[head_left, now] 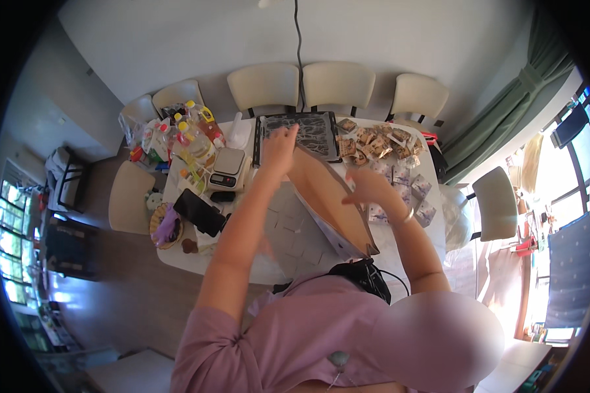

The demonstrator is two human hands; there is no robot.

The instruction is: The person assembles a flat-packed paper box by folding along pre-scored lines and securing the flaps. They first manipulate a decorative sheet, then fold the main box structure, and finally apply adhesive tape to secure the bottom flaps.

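A large paper bag (328, 190), brown inside and pale outside, stands tilted over the table in front of me with its long mouth showing. My left hand (280, 150) is closed on the bag's far upper corner. By the bag's right rim, my right hand (373, 188) has its fingers apart; whether a fingertip touches the rim I cannot tell. Just beyond the bag lies a black baking tray (314, 134) with a dark, shiny lining. To the right are several small pale packets with purple print (421, 187).
Brown patterned packets (377, 144) are heaped at the far right. On the left are a kitchen scale (228, 164), oil bottles (193, 141), a black phone-like device (200, 213) and a basket (166, 226) with a purple thing. Cream chairs (263, 85) surround the white table.
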